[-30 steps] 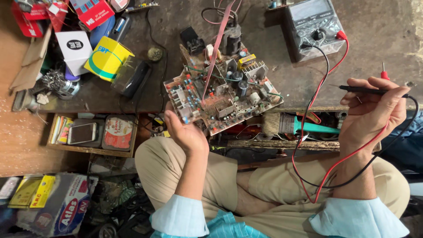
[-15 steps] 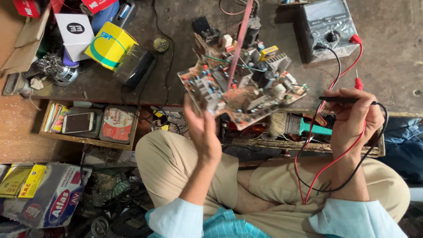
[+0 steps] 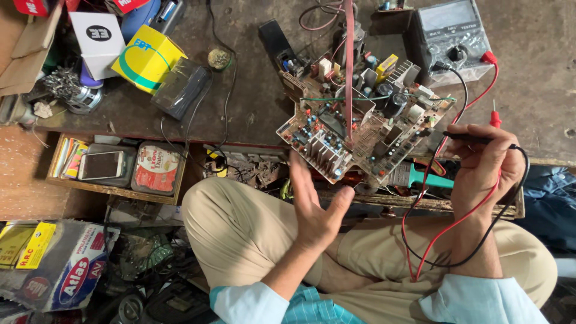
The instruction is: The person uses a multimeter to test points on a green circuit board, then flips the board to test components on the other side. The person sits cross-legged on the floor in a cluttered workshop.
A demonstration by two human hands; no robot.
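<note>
A brown circuit board (image 3: 360, 129) crowded with capacitors, a heat sink and a pink ribbon cable rests on the front edge of the dark workbench (image 3: 252, 108). My left hand (image 3: 315, 204) is just below it, palm up and fingers spread, holding nothing. My right hand (image 3: 483, 162) is closed around the black and red test probes (image 3: 474, 137), tips pointing left toward the board's right edge. Their red and black leads (image 3: 420, 240) loop over my lap and run up to the grey multimeter (image 3: 450, 36) at the back.
A yellow box (image 3: 144, 57), a white box (image 3: 99, 39) and metal parts crowd the bench's left. A wooden tray (image 3: 114, 168) holds a phone and a round tin. A teal-handled tool (image 3: 423, 179) lies under the board. Cartons (image 3: 54, 264) sit on the floor at left.
My left hand has let go of the board's underside and dropped away, opening. The board now lies lower and flatter on the bench. My right hand still holds the probes.
</note>
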